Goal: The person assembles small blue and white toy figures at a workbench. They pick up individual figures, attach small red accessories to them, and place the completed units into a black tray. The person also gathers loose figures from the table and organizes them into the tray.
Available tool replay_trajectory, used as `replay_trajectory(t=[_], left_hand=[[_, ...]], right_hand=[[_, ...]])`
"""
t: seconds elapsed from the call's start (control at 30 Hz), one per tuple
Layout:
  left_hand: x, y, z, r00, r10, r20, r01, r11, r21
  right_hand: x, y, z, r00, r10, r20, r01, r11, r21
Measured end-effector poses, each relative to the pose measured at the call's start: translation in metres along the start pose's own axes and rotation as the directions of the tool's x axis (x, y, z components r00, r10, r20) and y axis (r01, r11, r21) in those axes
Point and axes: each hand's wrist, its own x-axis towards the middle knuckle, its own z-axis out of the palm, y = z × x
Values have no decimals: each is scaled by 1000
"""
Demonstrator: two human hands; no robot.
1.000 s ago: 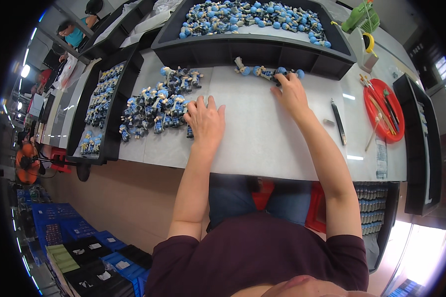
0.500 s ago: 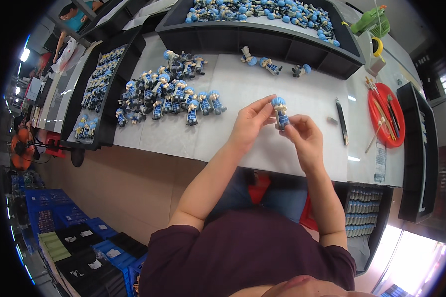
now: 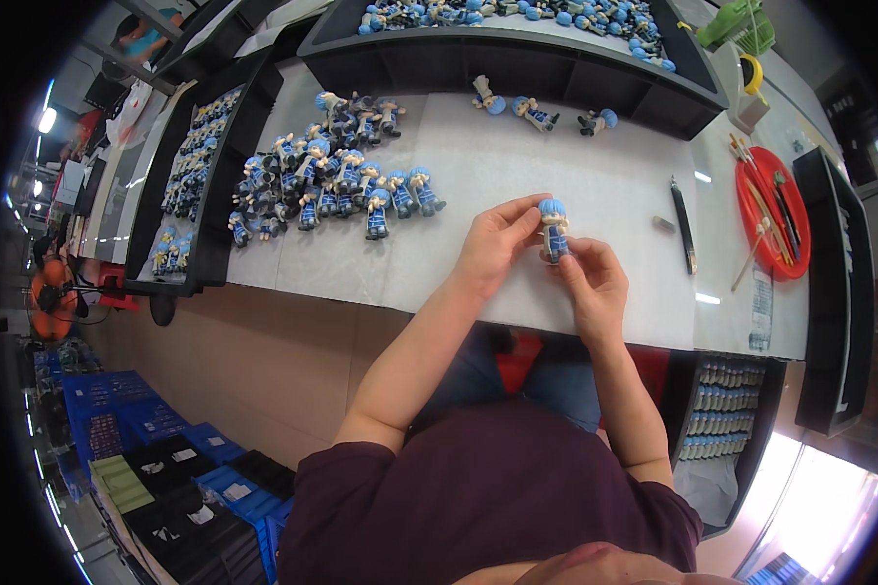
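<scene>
A small doll figurine (image 3: 554,230) with blue hair and a blue outfit is held upright over the white table. My left hand (image 3: 500,244) pinches it near the head with thumb and fingertips. Lower down, around its legs, my right hand (image 3: 595,284) grips it between thumb and fingers. To the left on the tabletop lies a heap of similar figurines (image 3: 327,180), some standing at its right edge. Beyond my hands a few loose figurines (image 3: 534,114) lie in front of a large black bin (image 3: 507,68).
A craft knife or pen-like tool (image 3: 684,224) and a small grey block (image 3: 663,224) lie at right, near a red tray (image 3: 800,263) of brushes. Black trays of figurines flank the table, one at left (image 3: 210,195) and one lower right (image 3: 773,390). An orange fan (image 3: 51,297) stands far left.
The view has shifted slightly, moving the table things a little in the picture. Both hands keep hold of the figurine, which now appears slightly lower and more face-on.
</scene>
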Motion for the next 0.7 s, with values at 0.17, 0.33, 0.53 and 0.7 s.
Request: replay_trajectory(t=[0.17,0.33,0.53,0.7], left_hand=[[-1,1,1,1000,2,3,-2,1000,3],[-2,2,4,1000,15,-7,-15,1000,-15],[-1,-1,5,999,46,-25,-44,996,73],[-1,-2,3,998,49,-49,-44,994,95]], right_hand=[[-1,1,0,1000,-21,-11,21,1000,-22],[-2,0,-2,1000,-2,-19,2,1000,-5],[-3,3,0,996,-87,-38,86,996,-23],[-3,2,0,995,-90,-45,90,996,-7]])
